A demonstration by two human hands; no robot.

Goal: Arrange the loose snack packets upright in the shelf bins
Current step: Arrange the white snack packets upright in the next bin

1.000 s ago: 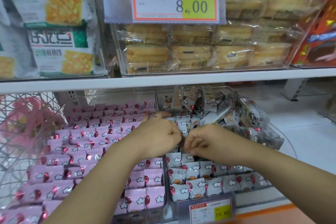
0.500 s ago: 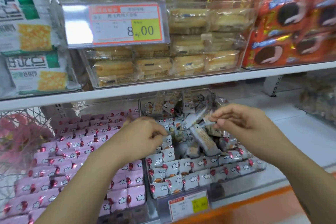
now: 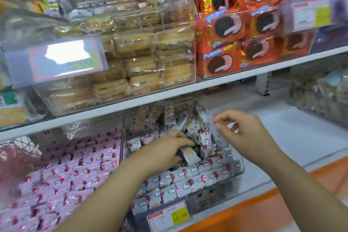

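Observation:
A clear bin (image 3: 242,167) on the lower shelf holds white snack packets: neat upright rows (image 3: 188,181) at the front, a loose jumbled heap (image 3: 180,118) behind. My left hand (image 3: 165,150) reaches into the middle of the bin, its fingers curled round a loose white packet (image 3: 190,155). Over the right side of the heap hovers my right hand (image 3: 243,128), thumb and fingers bent near a loose packet (image 3: 204,118); whether it pinches that packet is unclear. To the left, pink packets (image 3: 75,165) stand in tidy rows.
An upper shelf (image 3: 216,83) overhangs the bins, carrying clear boxes of yellow cakes (image 3: 141,62) and orange cookie packs (image 3: 235,43). A price tag (image 3: 168,216) hangs on the bin front. Bare white shelf (image 3: 291,137) lies to the right, another clear bin (image 3: 323,96) beyond.
The view has swung right and up. My left hand moved deeper into the white bin and took hold of a loose packet. My right hand stays raised over the heap.

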